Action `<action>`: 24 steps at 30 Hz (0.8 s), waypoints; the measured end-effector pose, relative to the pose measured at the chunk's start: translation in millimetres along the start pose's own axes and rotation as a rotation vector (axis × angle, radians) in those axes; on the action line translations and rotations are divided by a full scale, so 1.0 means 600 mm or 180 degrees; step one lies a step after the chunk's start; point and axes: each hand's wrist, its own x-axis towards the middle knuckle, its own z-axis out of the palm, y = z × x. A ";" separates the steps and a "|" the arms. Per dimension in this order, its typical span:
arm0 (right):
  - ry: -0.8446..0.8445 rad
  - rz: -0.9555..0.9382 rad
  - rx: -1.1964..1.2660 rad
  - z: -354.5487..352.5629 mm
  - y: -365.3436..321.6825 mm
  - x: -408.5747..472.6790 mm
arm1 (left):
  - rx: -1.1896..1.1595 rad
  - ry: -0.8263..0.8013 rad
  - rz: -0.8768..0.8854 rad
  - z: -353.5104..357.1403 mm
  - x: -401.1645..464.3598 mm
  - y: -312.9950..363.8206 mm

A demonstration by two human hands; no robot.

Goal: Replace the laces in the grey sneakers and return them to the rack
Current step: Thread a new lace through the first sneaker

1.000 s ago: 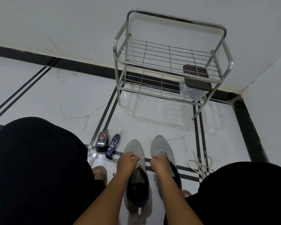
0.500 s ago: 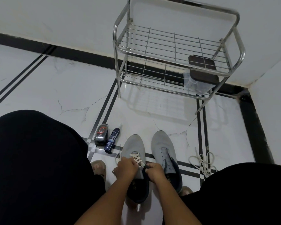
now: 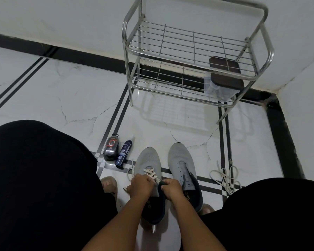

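Left sneaker (image 3: 149, 160) on floor (image 3: 53, 91), toe pointing away from the person toward the rack (image 3: 194, 57), heel toward the body. Long axis runs near-far, slightly tilted. Cream lace (image 3: 151, 173) crossed through the lower eyelets, upper part not done; loose end trails off left side of the shoe. Left hand (image 3: 140, 185) sits on the shoe's left flank at the throat, fingers curled, seems to pinch the lace, exact hold hidden by knuckles. Right hand (image 3: 171, 188) on the shoe's right side, fingers curled round the dark tongue/collar edge. Both hands at mid-shoe, lacing lies just ahead of the fingers, toward the toe. Hands about equally near; left one closer to the free lace end.

Right sneaker (image 3: 181, 165) just beside it, parallel, eyelets bare, no lace. Spare lace (image 3: 225, 176) lies in loops on floor to the right, nearer the right hand.

Judgement: first shoe mid-lacing, second untouched, rack return far off.

Round tin (image 3: 111, 146) and spray can (image 3: 124, 153) left of shoes. Rack stands further off against the wall, lidded box (image 3: 223, 77) on its lower shelf.
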 end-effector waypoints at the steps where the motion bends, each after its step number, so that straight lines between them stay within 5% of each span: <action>1: 0.0006 -0.0005 -0.0008 -0.001 -0.001 -0.001 | 0.0007 0.0011 -0.0003 0.001 0.000 0.000; 24: 0.0012 -0.0054 -0.0190 -0.002 -0.010 -0.016 | 0.0276 0.0314 0.0239 0.001 -0.013 0.000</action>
